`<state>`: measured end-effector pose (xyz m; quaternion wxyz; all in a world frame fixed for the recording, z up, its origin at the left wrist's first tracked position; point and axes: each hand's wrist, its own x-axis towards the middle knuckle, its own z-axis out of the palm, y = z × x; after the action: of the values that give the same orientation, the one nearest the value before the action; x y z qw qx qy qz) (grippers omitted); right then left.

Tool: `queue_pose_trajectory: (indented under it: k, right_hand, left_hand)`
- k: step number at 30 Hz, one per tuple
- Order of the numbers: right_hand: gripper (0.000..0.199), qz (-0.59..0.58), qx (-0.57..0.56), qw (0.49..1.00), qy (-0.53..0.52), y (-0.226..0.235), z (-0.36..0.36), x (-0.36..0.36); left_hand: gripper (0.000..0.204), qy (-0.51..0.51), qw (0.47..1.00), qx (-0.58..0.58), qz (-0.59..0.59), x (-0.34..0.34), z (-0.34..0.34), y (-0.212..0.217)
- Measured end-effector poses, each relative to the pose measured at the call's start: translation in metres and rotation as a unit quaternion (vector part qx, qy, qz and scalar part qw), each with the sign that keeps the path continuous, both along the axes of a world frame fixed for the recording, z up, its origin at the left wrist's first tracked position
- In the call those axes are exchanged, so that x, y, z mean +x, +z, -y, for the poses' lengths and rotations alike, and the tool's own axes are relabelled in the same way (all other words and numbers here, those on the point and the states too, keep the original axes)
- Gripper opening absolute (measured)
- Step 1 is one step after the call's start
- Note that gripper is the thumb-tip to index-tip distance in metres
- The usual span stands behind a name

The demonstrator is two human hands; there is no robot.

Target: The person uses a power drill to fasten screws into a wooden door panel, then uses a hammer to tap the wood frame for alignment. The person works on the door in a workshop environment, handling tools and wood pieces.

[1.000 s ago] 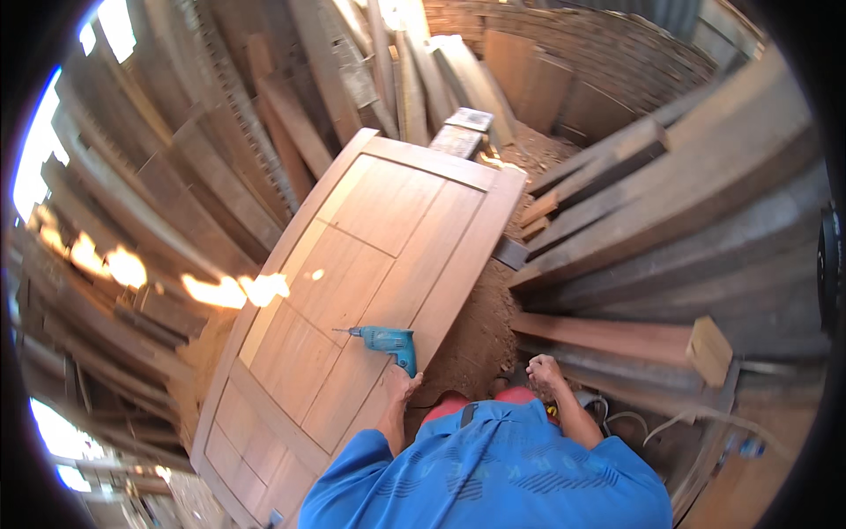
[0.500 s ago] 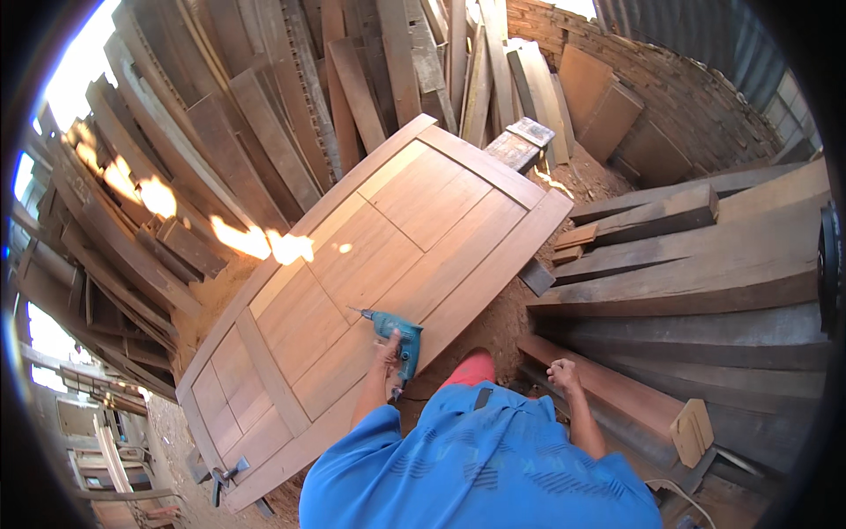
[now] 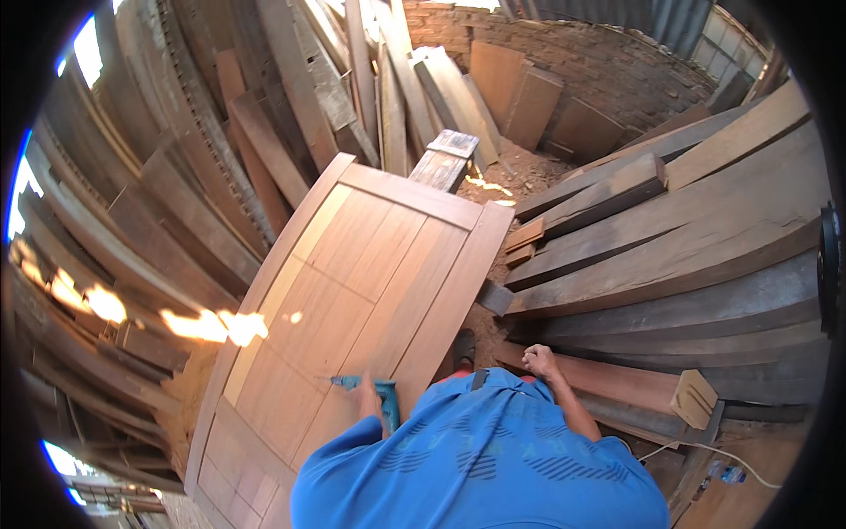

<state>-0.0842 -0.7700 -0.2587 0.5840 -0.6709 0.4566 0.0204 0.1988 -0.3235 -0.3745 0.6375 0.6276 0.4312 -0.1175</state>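
The left hand point(image 3: 369, 401) is closed around the teal drill point(image 3: 388, 395), over the wooden door's point(image 3: 339, 295) near right part; bit point(image 3: 324, 379) leftward. The right hand point(image 3: 539, 361) is curled; its contents cannot be told. Steady handling should spare the door's face.

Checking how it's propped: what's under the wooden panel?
From under the wooden panel, a worn timber juts past the far end and a dark beam end past the right edge. The panel hides what lies beneath its middle and whether either piece bears it.
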Motion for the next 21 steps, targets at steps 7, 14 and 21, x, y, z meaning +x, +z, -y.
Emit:
queue_pose_trajectory:
  k: [7,14,21]
  right_hand:
    - [0.026,0.034,-0.056,0.997,0.034,0.005,0.018,0.068]
    - [0.059,0.145,-0.136,0.954,0.223,0.168,0.014,0.099]
    - [0.085,0.220,-0.409,0.851,0.246,0.263,-0.005,0.099]
  left_hand:
    - [0.035,-0.015,0.994,0.086,0.068,0.003,0.067,0.148]
    - [0.018,-0.256,0.907,-0.276,0.189,0.012,0.178,0.263]
    - [0.064,-0.309,0.784,-0.516,0.157,-0.004,0.342,0.375]
